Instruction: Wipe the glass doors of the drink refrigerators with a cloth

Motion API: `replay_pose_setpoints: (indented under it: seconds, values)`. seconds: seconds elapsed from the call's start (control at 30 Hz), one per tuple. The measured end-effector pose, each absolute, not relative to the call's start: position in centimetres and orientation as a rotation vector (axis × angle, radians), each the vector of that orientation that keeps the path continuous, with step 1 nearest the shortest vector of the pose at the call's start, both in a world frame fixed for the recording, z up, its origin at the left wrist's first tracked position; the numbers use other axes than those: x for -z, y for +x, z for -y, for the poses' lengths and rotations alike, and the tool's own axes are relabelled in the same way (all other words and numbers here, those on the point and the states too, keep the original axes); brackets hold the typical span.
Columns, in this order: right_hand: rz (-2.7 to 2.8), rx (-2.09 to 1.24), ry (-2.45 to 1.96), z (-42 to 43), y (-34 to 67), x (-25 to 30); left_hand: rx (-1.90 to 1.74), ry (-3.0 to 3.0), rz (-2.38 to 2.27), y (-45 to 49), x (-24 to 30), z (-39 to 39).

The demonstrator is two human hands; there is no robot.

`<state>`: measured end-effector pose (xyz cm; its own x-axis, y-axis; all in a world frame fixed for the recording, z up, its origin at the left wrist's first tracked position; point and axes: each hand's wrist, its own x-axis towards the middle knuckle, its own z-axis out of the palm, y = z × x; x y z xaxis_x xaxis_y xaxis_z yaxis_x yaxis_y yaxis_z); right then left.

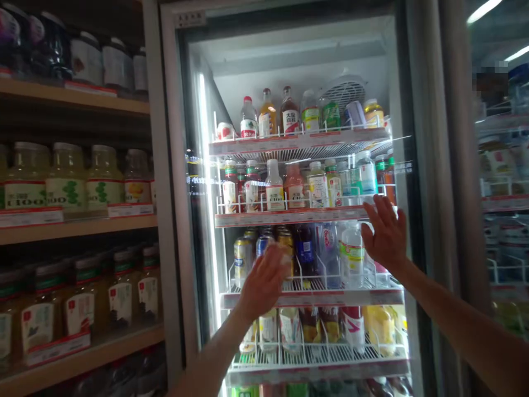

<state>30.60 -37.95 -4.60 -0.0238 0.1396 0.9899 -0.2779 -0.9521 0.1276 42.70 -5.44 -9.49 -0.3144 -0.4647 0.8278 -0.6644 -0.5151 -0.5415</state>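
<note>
I have the left hand (264, 281) near six o'clock, its blurred fingers (275, 259) open and empty, just before a gold can (243, 262). The right hand (384, 231) sits at three o'clock, fingers (382, 212) splayed, gripping nothing, just beside a water bottle (351, 256) standing upright, cap up, on the third wire shelf (309, 298).

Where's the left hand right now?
In the head view, the left hand is at centre, in front of the third fridge shelf, just right of the gold can, with the right hand raised farther right.
</note>
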Motion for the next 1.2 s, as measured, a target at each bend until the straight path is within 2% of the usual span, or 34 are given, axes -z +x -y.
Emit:
replay_pose_setpoints:
  seconds: [0.07,0.23,0.4,0.43,0.6,0.8,1.0,1.13,1.2]
  values:
    - [0.157,-2.058,1.98,38.0,30.6,4.5,-1.921,1.774,1.581,42.7,10.2,5.5]
    - [0.191,-2.064,1.996,37.8,30.6,4.5,-1.929,1.662,0.931,42.7,10.0,5.8]
    - [0.178,-2.088,1.972,38.2,30.7,4.6,-1.934,1.787,1.543,41.8,12.1,7.1]
    - [0.178,-2.097,1.971,38.2,30.7,4.6,-1.942,1.813,1.54,42.0,12.3,6.5]
    - [0.157,-2.127,1.966,37.9,30.6,4.5,-1.928,1.846,0.722,43.1,13.9,2.7]
    - [0.164,-2.123,1.964,37.8,30.6,4.5,-1.865,1.89,1.343,42.3,17.2,4.7]
    - [0.149,-2.153,1.923,37.9,30.9,4.6,-1.906,1.826,0.889,42.7,15.7,4.0]
    - [0.087,-2.165,1.855,38.1,31.0,4.6,-1.893,1.807,1.433,42.0,16.1,6.0]
    - [0.064,-2.174,1.831,38.2,31.0,4.6,-1.914,1.793,1.409,42.2,15.5,5.9]
